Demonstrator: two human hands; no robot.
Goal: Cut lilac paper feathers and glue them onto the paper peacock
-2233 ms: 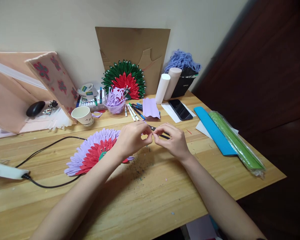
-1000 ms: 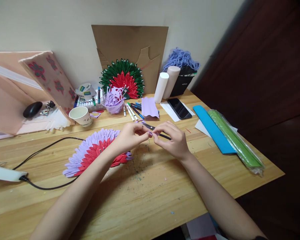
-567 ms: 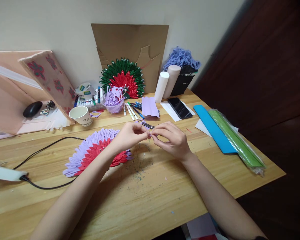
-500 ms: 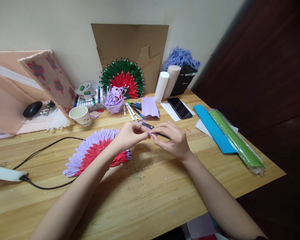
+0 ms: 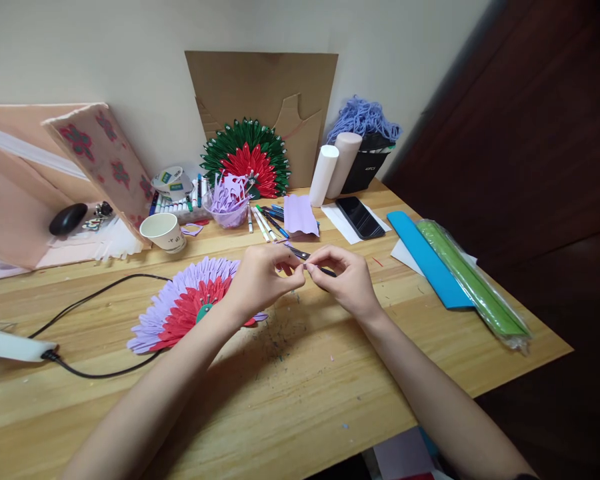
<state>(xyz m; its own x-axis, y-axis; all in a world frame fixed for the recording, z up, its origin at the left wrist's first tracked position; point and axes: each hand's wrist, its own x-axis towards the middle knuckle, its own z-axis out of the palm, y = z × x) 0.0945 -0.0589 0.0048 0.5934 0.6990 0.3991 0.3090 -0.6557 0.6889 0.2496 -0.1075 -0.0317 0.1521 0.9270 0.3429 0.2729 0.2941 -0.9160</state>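
Note:
My left hand [image 5: 260, 280] and my right hand [image 5: 343, 277] meet fingertip to fingertip above the wooden table [image 5: 300, 387]. Between the pinched fingers sits a tiny purple paper piece [image 5: 304, 267], mostly hidden. Dark scissors [image 5: 300, 254] lie on the table just behind my fingers. A fan-shaped paper flower of purple and red petals [image 5: 185, 303] lies flat under my left wrist.
A green and red paper flower [image 5: 247, 160] leans on cardboard at the back. Nearby are a bowl of purple strips [image 5: 229, 200], markers [image 5: 266, 223], a paper cup [image 5: 164, 231], a phone [image 5: 360, 218], blue and green paper rolls [image 5: 455, 273], and a black cable [image 5: 95, 297] at the left.
My hands have stayed pinched together on the small purple piece, with only slight finger shifts. The view moved a little.

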